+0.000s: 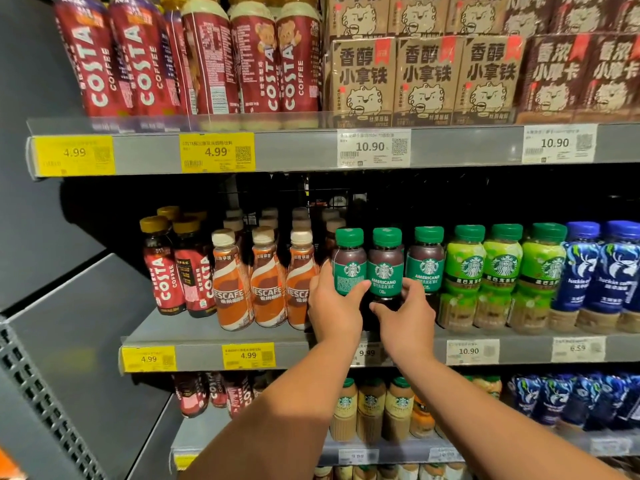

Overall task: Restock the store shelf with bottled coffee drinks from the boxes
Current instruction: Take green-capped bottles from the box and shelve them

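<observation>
Three dark Starbucks Americano bottles with green caps stand at the front of the middle shelf (214, 332). My left hand (332, 306) wraps around the leftmost Americano bottle (349, 261). My right hand (407, 315) holds the lower part of the middle Americano bottle (385, 268), fingers curled on both sides of it. The third Americano bottle (426, 261) stands untouched just right of my right hand. Both held bottles are upright, and their bases are hidden behind my hands. No box is in view.
Orange Nescafe bottles (266, 282) and red Costa bottles (173, 268) stand left of my hands, light green Starbucks bottles (502, 271) and blue bottles (602, 268) to the right. Cartons and tall Costa bottles fill the upper shelf (298, 150). A grey side panel (52, 341) closes the left.
</observation>
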Available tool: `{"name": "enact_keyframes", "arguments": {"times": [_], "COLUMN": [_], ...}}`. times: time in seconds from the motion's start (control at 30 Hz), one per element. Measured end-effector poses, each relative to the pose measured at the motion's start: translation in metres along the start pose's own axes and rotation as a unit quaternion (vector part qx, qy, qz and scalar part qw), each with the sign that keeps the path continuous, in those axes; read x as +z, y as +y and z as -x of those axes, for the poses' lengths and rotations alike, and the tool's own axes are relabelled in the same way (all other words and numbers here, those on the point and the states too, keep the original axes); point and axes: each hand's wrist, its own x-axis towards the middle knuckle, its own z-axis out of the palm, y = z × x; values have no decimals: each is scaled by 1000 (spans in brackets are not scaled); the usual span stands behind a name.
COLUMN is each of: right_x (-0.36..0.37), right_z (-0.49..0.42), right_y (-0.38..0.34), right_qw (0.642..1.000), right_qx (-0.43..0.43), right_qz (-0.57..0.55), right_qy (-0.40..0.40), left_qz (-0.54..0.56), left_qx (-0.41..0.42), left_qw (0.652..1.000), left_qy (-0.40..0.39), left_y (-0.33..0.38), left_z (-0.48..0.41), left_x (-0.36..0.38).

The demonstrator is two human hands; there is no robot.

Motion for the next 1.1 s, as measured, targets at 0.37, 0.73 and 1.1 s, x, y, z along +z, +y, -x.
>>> {"name": "enact_keyframes", "arguments": {"times": [0.37, 0.73, 1.1], "right_x": [-3, -14, -17], "right_z": [8, 5, 2], "right_y": [0, 9, 9], "right_qw": [997, 995, 995], "right_qx": [-38, -11, 1], "right_qz": [52, 57, 61], "right_qy": [39, 76, 78], "left_qz": [-17, 31, 27], "left_qx": [22, 43, 46], "left_qw": [999, 998, 997], "left_qy": [-22, -42, -56], "left_y": [-6, -6, -7], "left_z": [2, 4, 3], "left_x": [-4, 3, 3]}}
